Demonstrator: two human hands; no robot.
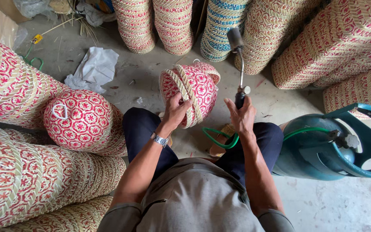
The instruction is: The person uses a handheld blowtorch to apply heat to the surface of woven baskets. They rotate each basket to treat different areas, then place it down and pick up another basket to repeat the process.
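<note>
The left hand (174,112) is grasping a red-and-cream woven basket (192,88) by its rim while the right hand (242,115), clenched around a black-handled gas torch (238,68), is aiming it alongside; singeing needs the nozzle turned basketward.

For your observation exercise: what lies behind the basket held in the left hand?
Behind the basket in the left hand is bare concrete floor, then upright basket stacks. The floor directly beneath the basket is hidden.
</note>
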